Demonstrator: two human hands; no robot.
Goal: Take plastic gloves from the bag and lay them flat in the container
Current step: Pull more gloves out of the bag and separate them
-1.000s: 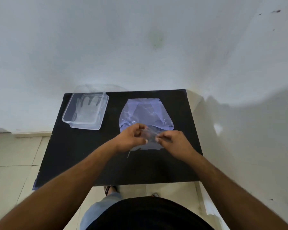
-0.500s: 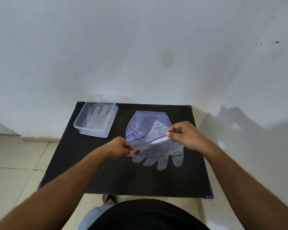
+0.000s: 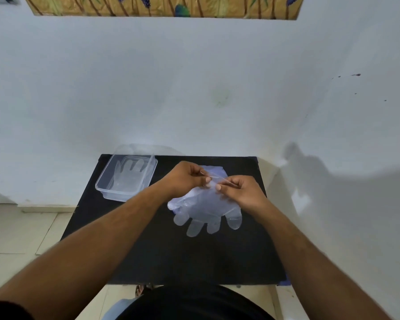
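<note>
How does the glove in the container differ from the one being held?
The glove in the container lies flat, fingers toward the wall, untouched. The held glove hangs over the table, fingers toward the person, its cuff pinched by the left hand and right hand. Both are clear plastic.

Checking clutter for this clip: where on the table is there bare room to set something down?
Bare: the near table below the glove, and the left strip below the container. Crowded: the far middle, where both hands hold the glove over the bag.

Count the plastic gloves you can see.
2. One glove lies in the container; another glove hangs from the left hand and right hand. The bag may hide more.
</note>
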